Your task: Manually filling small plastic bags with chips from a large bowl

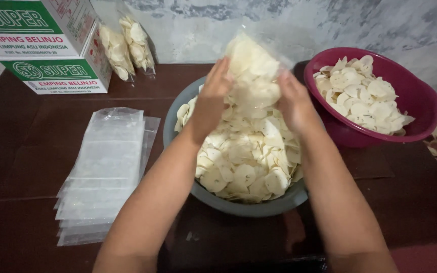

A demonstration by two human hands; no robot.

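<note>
Cartons (46, 45), two of them stacked in green and white, stand far out beyond our left hand, against the wall, with two filled, sealed packets of pale chips (127, 45) leaning just beside them. Nearer, well to the left of our left forearm, a fanned pile of empty clear plastic bags (104, 177) lies flat on the dark wooden surface (21, 141), so we judge the packing to be at an early stage: two packets done, many bags unused. Our left hand (213, 98) grips one side of a clear plastic bag (253, 68), fingers closed on its edge; our right hand (292, 101) closes on the other side, so both hands hold the bag between them, raised above the grey basin (178, 131). The bag looks largely full of chips, its mouth turned toward the heap. Directly below our hands the basin holds a deep mound of round pale chips (244, 167). Just beyond our right hand a maroon bowl (421, 108) touches or nearly touches the basin, also heaped with chips, so much remains unpacked. Open room lies on the wood between the flat bags and the basin, and close in front of us below the basin; on the right the surface gives way to a patterned floor edge.
</note>
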